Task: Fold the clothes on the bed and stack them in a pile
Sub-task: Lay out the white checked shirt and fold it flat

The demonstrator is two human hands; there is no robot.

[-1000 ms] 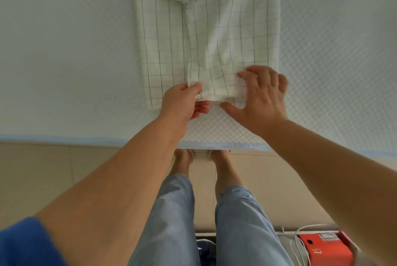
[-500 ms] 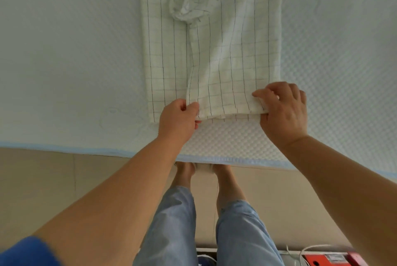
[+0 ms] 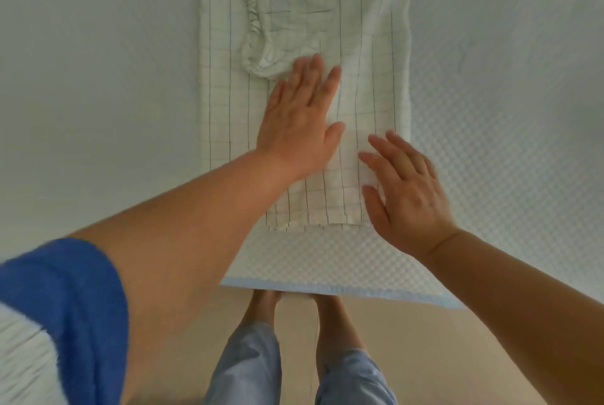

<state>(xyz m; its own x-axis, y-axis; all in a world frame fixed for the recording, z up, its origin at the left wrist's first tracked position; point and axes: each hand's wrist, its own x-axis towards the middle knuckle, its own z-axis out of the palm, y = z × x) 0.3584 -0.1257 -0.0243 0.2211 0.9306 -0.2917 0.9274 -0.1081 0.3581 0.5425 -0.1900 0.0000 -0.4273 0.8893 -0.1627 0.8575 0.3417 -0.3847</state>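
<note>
1. The left hand (image 3: 299, 120) is laid flat on the checked garment (image 3: 369, 94), fingers (image 3: 313, 74) straight and released, tips just touching the bunched, gathered cloth toward the far end.
2. The garment is spread on the bed (image 3: 98, 77), folded into a long strip; its long axis runs away from the person, near hem close to the bed's edge.
3. The right hand (image 3: 405, 188) is seen over the strip's near right corner, fingers spread and released; whether the palm presses or only hovers cannot be told, as it is blurred.
4. The deciding relation: the unfolded length lies ahead of both hands, so a fold of the near hem away from the body seems likely, and the right hand is judged nearer that hem.
5. Against half a second ago, the pinch on the near hem has been let go by both hands; the left has been slid up the cloth, and smoothing has replaced gripping.
</note>
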